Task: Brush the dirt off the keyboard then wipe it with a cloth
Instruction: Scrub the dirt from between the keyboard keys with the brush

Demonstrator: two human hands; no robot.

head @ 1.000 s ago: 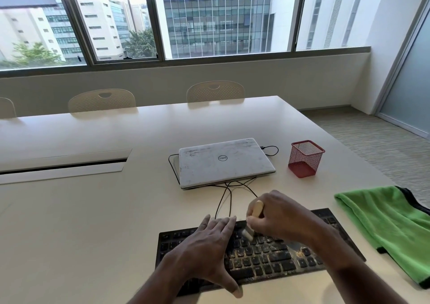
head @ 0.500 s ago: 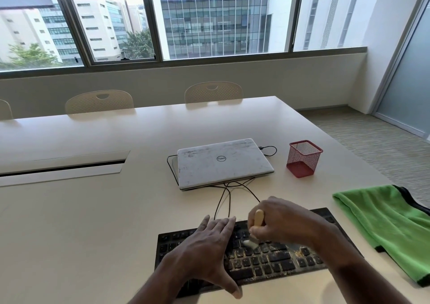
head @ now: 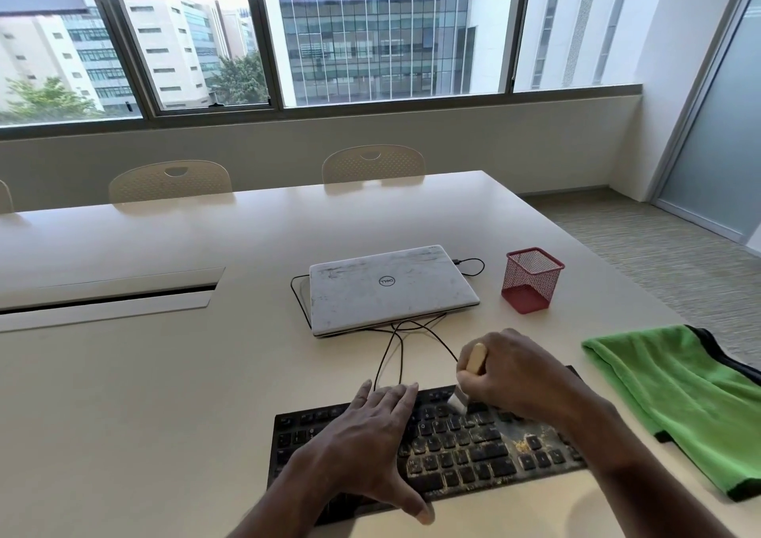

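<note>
A black keyboard (head: 465,451) lies at the table's near edge, with yellowish crumbs and dust strewn over its middle and right keys. My left hand (head: 366,443) lies flat on its left half, fingers spread. My right hand (head: 514,373) grips a small brush (head: 473,362) with a pale wooden handle; its white bristles touch the keys near the top row. A green cloth (head: 675,393) with a black edge lies flat on the table to the right of the keyboard.
A closed white laptop (head: 391,286) sits behind the keyboard, with black cables (head: 401,352) running from it toward the keyboard. A red mesh pen cup (head: 531,280) stands to its right. Chairs (head: 372,165) line the table's far side.
My right hand and the brush have shifted slightly along the upper key rows, brushing. My left hand stays flat on the keyboard.
</note>
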